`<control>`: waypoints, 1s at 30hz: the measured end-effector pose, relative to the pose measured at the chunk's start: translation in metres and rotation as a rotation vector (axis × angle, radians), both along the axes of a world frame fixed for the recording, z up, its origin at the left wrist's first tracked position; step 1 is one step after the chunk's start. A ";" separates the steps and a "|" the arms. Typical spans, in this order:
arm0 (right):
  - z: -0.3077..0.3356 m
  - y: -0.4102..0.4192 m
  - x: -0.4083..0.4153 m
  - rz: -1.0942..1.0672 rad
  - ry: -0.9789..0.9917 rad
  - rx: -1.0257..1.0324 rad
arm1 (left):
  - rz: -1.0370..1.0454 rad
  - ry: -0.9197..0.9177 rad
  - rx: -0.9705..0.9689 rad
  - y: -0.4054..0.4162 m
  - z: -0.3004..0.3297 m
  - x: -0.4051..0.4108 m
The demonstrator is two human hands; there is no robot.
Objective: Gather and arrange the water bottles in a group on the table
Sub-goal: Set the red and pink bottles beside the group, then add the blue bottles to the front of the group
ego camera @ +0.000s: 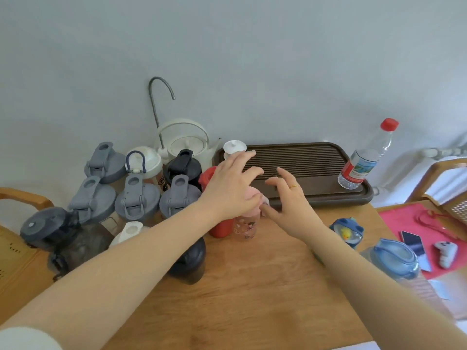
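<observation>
1. While both arms reach across the wooden table (252, 286), a cluster of bottles (136, 198) with grey, black and white lids fills its left back corner, standing close together and upright.
2. Behind the hands lies a dark brown slatted tray (316, 162), with a clear plastic bottle (364, 157) with a red cap standing on its right end, well apart from the cluster.
3. A white kettle (187, 145) stands against the wall behind the cluster, with a curved metal spout (158, 97) rising beside it.
4. At the right table edge sit a blue-lidded jug (394, 258) and a small blue bottle (347, 231) with a yellow duck on it, both near the right forearm.
5. A red bottle (218, 226) stands just beside a pink bottle (246, 224), both upright between the cluster and the tray.
6. The left hand (231, 184) rests on top of the pink bottle's lid, fingers spread and loosely curved over it; whether it grips is unclear.
7. The right hand (288, 198) is open with fingers splayed, its thumb touching or just beside the pink bottle's lid, holding nothing.
8. A phone (414, 245) and a small white controller (446, 252) lie on a red mat (394, 218) to the right of the table.
</observation>
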State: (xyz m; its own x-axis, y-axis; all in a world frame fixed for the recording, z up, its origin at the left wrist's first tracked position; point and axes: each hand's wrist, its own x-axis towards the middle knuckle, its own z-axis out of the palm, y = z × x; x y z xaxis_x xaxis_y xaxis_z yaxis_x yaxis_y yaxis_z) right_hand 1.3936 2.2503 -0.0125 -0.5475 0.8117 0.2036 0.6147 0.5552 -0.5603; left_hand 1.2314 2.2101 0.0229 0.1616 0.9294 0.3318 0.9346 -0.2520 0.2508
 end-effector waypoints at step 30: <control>-0.007 0.006 0.236 -0.087 -0.323 -0.200 | -0.145 0.208 -0.526 0.047 -0.064 0.184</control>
State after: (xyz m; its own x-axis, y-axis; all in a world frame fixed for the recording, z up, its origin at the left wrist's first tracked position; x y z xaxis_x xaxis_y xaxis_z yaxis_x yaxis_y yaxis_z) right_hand 1.6296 2.2560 -0.0192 -0.4851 0.8640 -0.1347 0.8170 0.3928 -0.4222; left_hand 1.4156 2.2574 -0.0411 0.3117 0.9242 -0.2206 0.9429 -0.2723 0.1916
